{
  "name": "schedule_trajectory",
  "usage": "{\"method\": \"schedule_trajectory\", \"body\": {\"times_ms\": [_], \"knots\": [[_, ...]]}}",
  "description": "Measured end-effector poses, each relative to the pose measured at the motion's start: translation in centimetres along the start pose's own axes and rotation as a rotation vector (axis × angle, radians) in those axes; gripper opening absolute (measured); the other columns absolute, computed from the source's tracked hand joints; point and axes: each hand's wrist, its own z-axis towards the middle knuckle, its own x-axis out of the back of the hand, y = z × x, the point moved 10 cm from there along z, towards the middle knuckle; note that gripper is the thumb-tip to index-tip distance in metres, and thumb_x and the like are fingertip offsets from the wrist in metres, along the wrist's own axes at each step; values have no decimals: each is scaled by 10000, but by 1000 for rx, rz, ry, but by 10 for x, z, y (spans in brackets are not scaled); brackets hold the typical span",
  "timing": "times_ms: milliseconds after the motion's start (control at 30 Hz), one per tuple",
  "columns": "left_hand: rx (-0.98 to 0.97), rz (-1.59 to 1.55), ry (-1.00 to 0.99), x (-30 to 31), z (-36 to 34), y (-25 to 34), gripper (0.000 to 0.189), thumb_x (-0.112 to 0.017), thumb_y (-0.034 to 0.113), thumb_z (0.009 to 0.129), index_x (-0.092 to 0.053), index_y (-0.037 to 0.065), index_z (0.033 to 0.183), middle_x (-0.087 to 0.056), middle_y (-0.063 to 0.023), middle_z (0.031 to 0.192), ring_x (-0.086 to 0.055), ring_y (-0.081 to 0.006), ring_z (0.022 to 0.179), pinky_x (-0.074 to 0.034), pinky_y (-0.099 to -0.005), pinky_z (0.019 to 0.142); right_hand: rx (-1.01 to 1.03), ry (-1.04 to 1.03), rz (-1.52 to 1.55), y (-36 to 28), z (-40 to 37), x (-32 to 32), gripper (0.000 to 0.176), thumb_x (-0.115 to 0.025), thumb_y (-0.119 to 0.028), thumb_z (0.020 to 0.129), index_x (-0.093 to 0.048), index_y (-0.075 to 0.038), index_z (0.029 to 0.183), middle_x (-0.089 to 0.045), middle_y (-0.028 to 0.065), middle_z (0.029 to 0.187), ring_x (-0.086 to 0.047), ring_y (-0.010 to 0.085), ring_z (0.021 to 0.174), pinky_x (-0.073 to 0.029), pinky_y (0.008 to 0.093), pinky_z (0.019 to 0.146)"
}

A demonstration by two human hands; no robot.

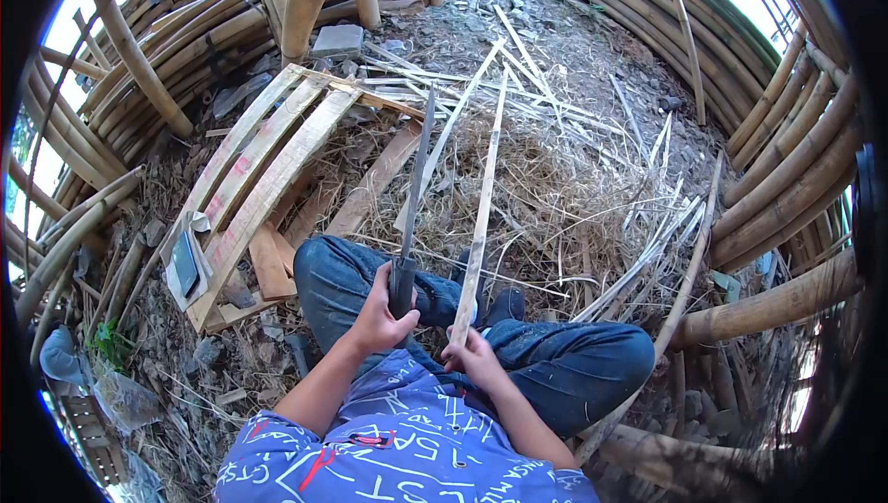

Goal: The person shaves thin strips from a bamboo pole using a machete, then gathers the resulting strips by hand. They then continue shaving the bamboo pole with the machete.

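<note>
Seen from above, a person in a patterned blue-purple shirt (398, 443) and jeans (347, 276) sits with knees spread on rough ground strewn with straw (532, 184). The left hand (387, 318) is closed around the dark handle of a long knife (422, 165), its blade pointing away from the body. The right hand (474, 358) grips the near end of a long, pale strip (485, 212), which extends forward between the knees, just beside the knife and apart from the blade. More loose strips (638, 267) lie beyond and to the right. At left, a wooden pallet (277, 205) leans at a slant, with a phone (186, 264) on its lower end. Bamboo poles (795, 170) are stacked around the edges.
</note>
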Motion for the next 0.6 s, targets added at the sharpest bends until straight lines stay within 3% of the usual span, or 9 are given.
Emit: {"method": "schedule_trajectory", "body": {"times_ms": [133, 233, 333, 433, 500, 533, 600], "knots": [[12, 13, -9, -8, 11, -2, 703, -657, -2, 728, -267, 14, 1313, -484, -33, 905, -501, -98, 820, -445, -247, 756, -31, -55, -107, 14, 6, -6, 367, -576, -112, 924, -429, -12, 1245, -631, 92, 890, -631, 153, 666, -536, 287, 605], [16, 6, -46, -20, 17, -5, 708, -658, 1, 727, -267, 12, 1318, -489, -33, 899, -503, -99, 811, -447, -249, 751, 13, 21, -269, 12, 13, 6, 367, -570, -111, 925, -422, -3, 1243, -627, 85, 888, -629, 148, 684, -528, 287, 608], [3, 23, -73, -29, 20, -6, 727, -662, 14, 729, -258, 8, 1334, -492, -34, 897, -504, -101, 809, -448, -251, 751, 83, 101, -478, 16, 21, 19, 322, -597, -153, 885, -452, 3, 1126, -645, 151, 862, -666, 200, 709, -526, 345, 617], [9, 43, -107, -37, 21, -5, 751, -669, 35, 734, -243, 2, 1352, -490, -33, 898, -500, -97, 815, -446, -255, 757, 98, 168, -638, 21, 25, 29, 380, -610, -186, 875, -447, 12, 1156, -656, 181, 872, -681, 236, 770, -525, 384, 660], [47, 42, -132, -42, 22, -8, 759, -673, 40, 735, -236, -9, 1354, -489, -30, 899, -501, -95, 816, -443, -251, 756, 147, 234, -759, 13, 26, 34, 506, -641, -210, 857, -421, 12, 1255, -666, 175, 899, -685, 256, 809, -526, 394, 701], [52, 39, -133, -43, 23, -9, 759, -673, 40, 735, -236, -9, 1354, -489, -30, 899, -501, -95, 816, -443, -251, 756, 141, 235, -758, 6, 24, 31, 506, -641, -210, 857, -421, 12, 1255, -666, 175, 899, -685, 256, 809, -526, 394, 701], [26, 59, -146, -45, 26, -9, 761, -674, 43, 741, -230, -12, 1357, -489, -24, 902, -502, -92, 814, -443, -242, 747, 164, 148, -547, -20, 23, 15, 681, -712, -238, 812, -387, 7, 1357, -650, 158, 959, -661, 250, 833, -523, 384, 737]]}}
